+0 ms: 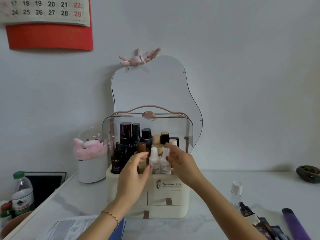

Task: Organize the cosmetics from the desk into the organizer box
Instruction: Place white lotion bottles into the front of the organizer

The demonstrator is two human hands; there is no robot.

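cosmetics (156,161) are being arranged upright in the organizer box (166,187) on the surface; two white bottles are flanked by the left hand (136,172) and right hand (180,163), fingers loosely spread, nothing clearly gripped. next, a reach is judged needed for the clear bottle (236,194) lying well apart at the right.

There is one view only, from a wide-angle camera worn on the person's head. It looks forward and slightly down across the bench (216,196) toward a pale wall, facing the organizer box (166,193) squarely so that the box sits at mid-frame, close enough that both forearms reach it from the bottom edge. The left hand (134,172) and right hand (181,163) meet just above centre, at the box's open top. The upper half of the frame takes in the wall, with a calendar (45,11) cut off at the top left corner. Straight lines bow toward the edges, as the bench's left rim does. With no second view, nothing is shared.
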